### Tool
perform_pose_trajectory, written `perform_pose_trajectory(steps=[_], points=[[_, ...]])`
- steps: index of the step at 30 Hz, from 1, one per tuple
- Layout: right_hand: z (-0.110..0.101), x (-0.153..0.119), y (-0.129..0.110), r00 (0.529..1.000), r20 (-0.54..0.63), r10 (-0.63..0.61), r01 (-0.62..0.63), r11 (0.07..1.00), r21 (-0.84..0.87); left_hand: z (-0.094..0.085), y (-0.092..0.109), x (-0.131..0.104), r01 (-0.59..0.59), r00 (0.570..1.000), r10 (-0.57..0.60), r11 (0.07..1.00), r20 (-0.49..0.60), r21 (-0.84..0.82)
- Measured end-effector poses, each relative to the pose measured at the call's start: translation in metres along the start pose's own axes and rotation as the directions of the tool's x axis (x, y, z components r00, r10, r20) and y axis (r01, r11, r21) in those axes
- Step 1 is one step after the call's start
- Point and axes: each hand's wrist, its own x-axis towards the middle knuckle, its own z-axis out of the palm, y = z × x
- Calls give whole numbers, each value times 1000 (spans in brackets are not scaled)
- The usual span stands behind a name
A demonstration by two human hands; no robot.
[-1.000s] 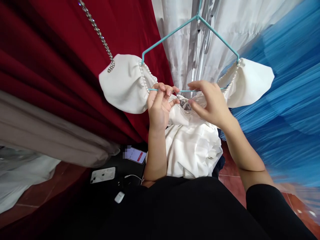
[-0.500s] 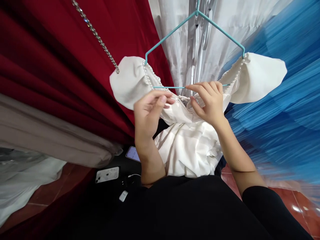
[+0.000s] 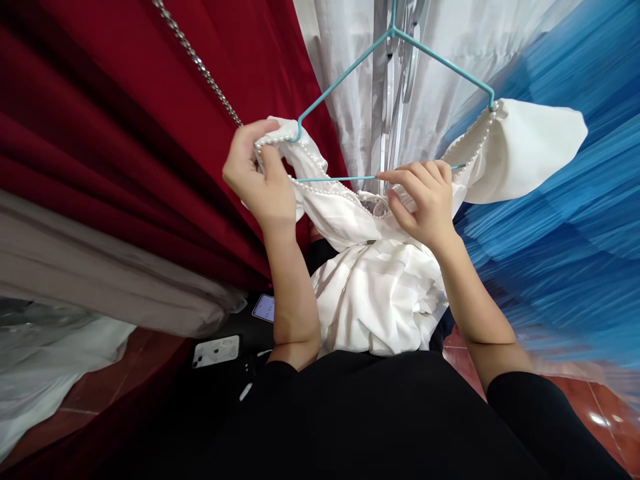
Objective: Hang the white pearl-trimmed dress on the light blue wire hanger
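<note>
While left hand (image 3: 263, 177) curls, pinching pearl edging (image 3: 274, 139) of white dress (image 3: 385, 293), right hand (image 3: 425, 203), half open at three o'clock of it, touches crossbar of hanger (image 3: 393, 31). Dress central, skirt towards six; two-o'clock shoulder looks seated on hanger, ten-o'clock shoulder seems unsettled, edging unevenly bunched.

Deep red cloth (image 3: 210, 180) is hanging in folds on the left, with taupe cloth (image 3: 115, 267) draping nearer. Sheer blue fabric (image 3: 565, 220) is filling the right side, and white drapery (image 3: 345, 73) is hanging at the far side. On a black surface (image 3: 239, 327) at near left, a lit phone (image 3: 264, 307) is lying beyond a pale-backed phone (image 3: 217, 351). Reddish floor tiles (image 3: 120, 367) are showing on both sides.
</note>
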Motion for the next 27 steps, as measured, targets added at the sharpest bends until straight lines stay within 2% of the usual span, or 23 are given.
perform_pose_trajectory(steps=[3, 5, 7, 10, 13, 15, 17, 19, 22, 24, 27], points=[[-2, 1, 3, 1000, 1, -5, 5, 1000, 12, -13, -6, 14, 49, 998, -50, 999, -28, -5], [-2, 1, 3, 1000, -3, -6, 6, 1000, 28, -25, -15, 16, 37, 991, -33, 999, -129, 29], [-3, 1, 2, 1000, -12, -8, 8, 998, 57, -37, -28, 10, 13, 978, 0, 998, -210, 62], [-2, 2, -1, 1000, -26, -8, 11, 993, 117, -45, -42, -11, 17, 983, -13, 1000, -184, 23], [0, 2, -3, 1000, -15, 14, -12, 991, 133, -36, -42, -34, 75, 992, -80, 996, -98, -52], [2, 2, -3, 1000, -2, 25, -25, 992, 120, -25, -33, -45, 165, 986, -160, 982, 52, -92], [4, 2, -4, 1000, -4, 22, -21, 993, 115, -13, -20, -53, 253, 945, -220, 960, 242, -116], [6, 2, -5, 1000, -14, 20, -18, 994, 112, -2, -9, -59, 278, 914, -207, 946, 349, -167], [7, 2, -7, 999, -16, 28, -27, 995, 98, 11, -1, -65, 254, 931, -156, 926, 331, -278], [7, 2, -8, 999, -19, 27, -25, 996, 83, 18, -2, -69, 266, 941, -176, 914, 290, -308], [7, 2, -9, 1000, -16, 6, -5, 998, 61, 27, -10, -74, 325, 932, -243, 890, 271, -319]])
